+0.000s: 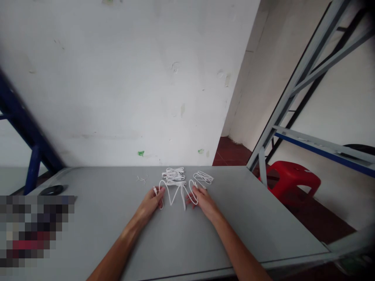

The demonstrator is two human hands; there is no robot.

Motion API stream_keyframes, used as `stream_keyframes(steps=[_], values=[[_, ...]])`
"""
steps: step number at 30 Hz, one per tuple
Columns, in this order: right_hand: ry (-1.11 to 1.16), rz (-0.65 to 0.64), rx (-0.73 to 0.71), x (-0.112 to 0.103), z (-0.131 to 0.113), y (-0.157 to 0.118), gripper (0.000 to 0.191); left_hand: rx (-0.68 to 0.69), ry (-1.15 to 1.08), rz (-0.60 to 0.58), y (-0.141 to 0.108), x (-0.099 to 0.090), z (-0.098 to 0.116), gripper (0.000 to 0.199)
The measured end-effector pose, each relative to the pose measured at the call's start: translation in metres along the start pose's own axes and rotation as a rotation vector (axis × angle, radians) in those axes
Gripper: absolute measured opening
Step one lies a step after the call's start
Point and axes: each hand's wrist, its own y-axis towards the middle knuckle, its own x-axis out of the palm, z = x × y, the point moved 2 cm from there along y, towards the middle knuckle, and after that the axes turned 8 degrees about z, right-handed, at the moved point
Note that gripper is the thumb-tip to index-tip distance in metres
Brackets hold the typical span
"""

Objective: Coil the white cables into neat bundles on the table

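Observation:
A loose white cable [171, 203] stretches in loops between my two hands over the grey table. My left hand [154, 198] is closed on one end of it, where a white plug [155, 190] sticks up by the thumb. Around another loop of the same cable my right hand [202, 198] is closed, the thumb and fingers pinching it. Just beyond the hands lie several bundled white cables [174, 174] in a stack. A single coiled white cable [203, 177] rests to the right of that stack. Short white ties [142, 179] are scattered on the left.
The grey table [175, 249] meets a white wall [146, 78] at its far edge. A dark round object [52, 190] lies at the left. Metal frame posts [288, 97] rise at both sides. A red plastic stool [293, 179] stands on the floor to the right.

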Motion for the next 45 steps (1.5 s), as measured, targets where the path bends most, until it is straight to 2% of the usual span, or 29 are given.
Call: stream_keyframes(steps=[2, 4, 8, 11, 15, 21, 23, 25, 30, 33, 39, 43, 45], values=[[0.088, 0.026, 0.032, -0.003, -0.003, 0.000, 0.036, -0.062, -0.123, -0.025, 0.000, 0.000, 0.001, 0.051], [0.210, 0.103, 0.057, -0.011, -0.007, 0.003, 0.035, -0.140, -0.281, 0.007, 0.003, -0.005, 0.002, 0.050], [0.455, 0.299, 0.069, -0.037, -0.010, 0.017, 0.025, -0.261, -0.544, 0.218, 0.013, -0.027, 0.004, 0.038], [0.520, 0.446, 0.009, -0.055, -0.008, 0.026, 0.028, -0.259, -0.632, 0.353, 0.019, -0.042, 0.005, 0.029], [0.470, 0.576, -0.113, -0.070, -0.006, 0.032, 0.040, -0.220, -0.710, 0.497, 0.021, -0.054, 0.006, 0.026], [0.452, 0.604, -0.133, -0.073, -0.008, 0.032, 0.042, -0.199, -0.712, 0.533, 0.020, -0.054, 0.007, 0.023], [0.438, 0.567, -0.114, -0.068, -0.009, 0.030, 0.038, -0.188, -0.663, 0.510, 0.019, -0.053, 0.009, 0.022], [0.407, 0.472, -0.072, -0.058, -0.010, 0.027, 0.034, -0.163, -0.597, 0.462, 0.018, -0.050, 0.011, 0.023], [0.342, 0.209, 0.046, -0.030, -0.009, 0.014, 0.029, -0.134, -0.381, 0.288, 0.011, -0.038, 0.013, 0.045], [0.287, 0.107, 0.072, -0.018, -0.006, 0.007, 0.029, -0.101, -0.189, 0.169, 0.007, -0.029, 0.013, 0.052], [0.156, -0.045, 0.066, -0.004, -0.008, -0.006, 0.036, 0.071, 0.169, -0.048, -0.006, -0.001, 0.021, 0.051], [0.092, -0.122, 0.008, 0.005, -0.010, -0.013, 0.041, 0.088, 0.190, -0.207, -0.017, 0.015, 0.023, 0.055], [0.031, -0.147, -0.048, 0.007, -0.010, -0.015, 0.042, 0.094, 0.177, -0.246, -0.020, 0.019, 0.022, 0.054]])
